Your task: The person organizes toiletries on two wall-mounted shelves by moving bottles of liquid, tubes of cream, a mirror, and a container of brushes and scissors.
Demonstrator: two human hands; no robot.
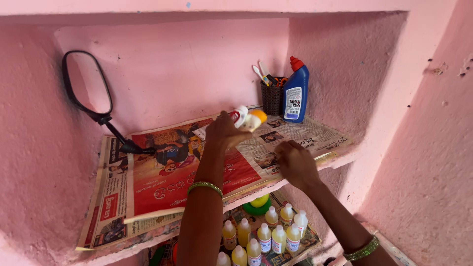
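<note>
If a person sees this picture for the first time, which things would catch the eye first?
Probably the left hand, holding a small white bottle with a yellow cap over the newspaper-covered pink shelf. Next, the blue bottle with a red cap standing in the back right corner, and the black vehicle mirror leaning on the left wall.

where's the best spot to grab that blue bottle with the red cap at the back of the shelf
Probably round the broad lower body of the blue bottle, coming from the front. It stands upright in the back right corner, the black mesh holder close on its left and the pink wall to its right, so only the front is open. Its neck narrows and slants, a poorer hold.
</note>
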